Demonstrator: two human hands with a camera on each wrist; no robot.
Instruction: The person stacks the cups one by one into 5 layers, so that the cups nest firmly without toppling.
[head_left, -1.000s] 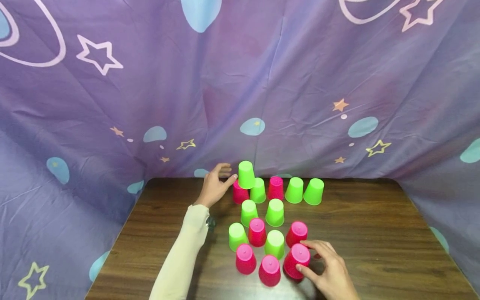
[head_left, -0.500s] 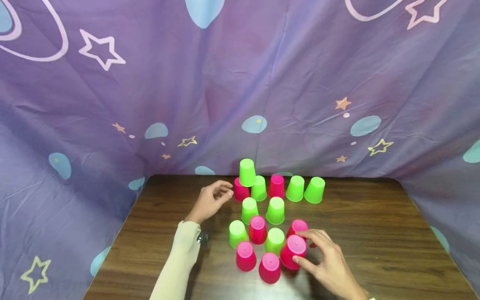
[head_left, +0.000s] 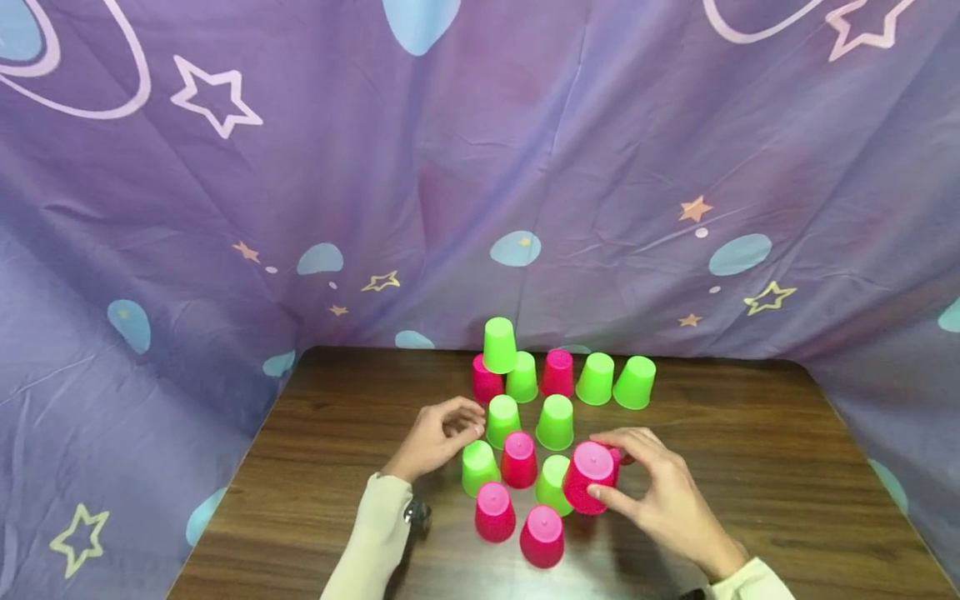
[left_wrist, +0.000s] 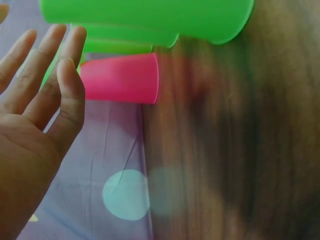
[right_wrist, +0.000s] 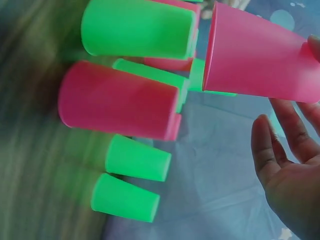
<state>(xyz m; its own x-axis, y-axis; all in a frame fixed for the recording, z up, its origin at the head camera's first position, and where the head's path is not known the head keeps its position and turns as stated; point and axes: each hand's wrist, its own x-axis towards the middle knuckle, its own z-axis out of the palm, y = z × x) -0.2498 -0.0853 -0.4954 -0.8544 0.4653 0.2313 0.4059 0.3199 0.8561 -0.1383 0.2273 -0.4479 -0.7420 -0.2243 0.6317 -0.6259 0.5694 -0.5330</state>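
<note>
My right hand (head_left: 667, 497) grips an upside-down pink cup (head_left: 589, 482) between thumb and fingers. In the right wrist view this held cup (right_wrist: 260, 57) is raised off the table, apart from another pink cup (right_wrist: 120, 102) that stands below it; the head view mostly hides that standing one. My left hand (head_left: 435, 437) holds nothing; its fingers are loosely bent beside a green cup (head_left: 503, 422) and above another green cup (head_left: 479, 469). Whether it touches either cannot be told. A red-pink cup (head_left: 519, 461) and a green cup (head_left: 552, 485) stand between the hands.
Two pink cups, one at the left (head_left: 495, 512) and one at the right (head_left: 542, 537), stand nearest the person. A back row of green and pink cups lines the wooden table (head_left: 337, 400), with a green cup (head_left: 499, 345) on top at its left end. A purple curtain (head_left: 420, 167) hangs behind.
My right hand has lifted the pink cup from the near row and carried it away from me, over the pink cup behind. My left hand has come back from the rear row toward the middle cups.
</note>
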